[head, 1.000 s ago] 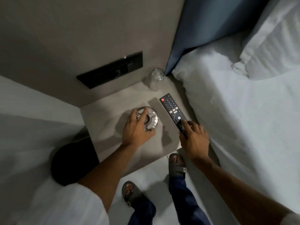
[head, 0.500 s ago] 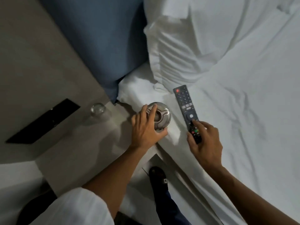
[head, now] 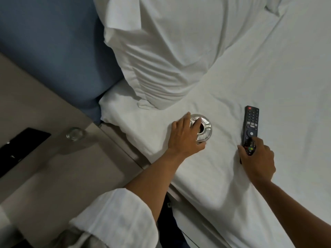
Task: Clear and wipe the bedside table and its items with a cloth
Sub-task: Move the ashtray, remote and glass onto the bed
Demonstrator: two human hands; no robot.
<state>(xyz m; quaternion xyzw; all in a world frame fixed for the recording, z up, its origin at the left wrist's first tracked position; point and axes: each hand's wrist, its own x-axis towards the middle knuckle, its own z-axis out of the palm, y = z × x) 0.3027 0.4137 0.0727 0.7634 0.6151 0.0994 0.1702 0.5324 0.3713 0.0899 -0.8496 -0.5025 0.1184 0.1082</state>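
My left hand [head: 184,136] grips a shiny round metal ashtray [head: 203,128] that rests on the white bed sheet [head: 268,77] near the mattress edge. My right hand [head: 258,161] holds the lower end of a black TV remote [head: 250,124], which lies flat on the sheet further right. The grey bedside table [head: 59,176] is at the lower left, and a clear upturned glass [head: 74,134] stands at its back corner. No cloth is in sight.
A white pillow [head: 161,51] lies at the head of the bed against a blue headboard [head: 53,51]. A black switch panel [head: 19,149] is set in the wall at the left. My white sleeve [head: 114,217] fills the lower middle.
Both hands have carried the ashtray and the remote from the bedside table rightward onto the bed sheet. The view has swung toward the bed.
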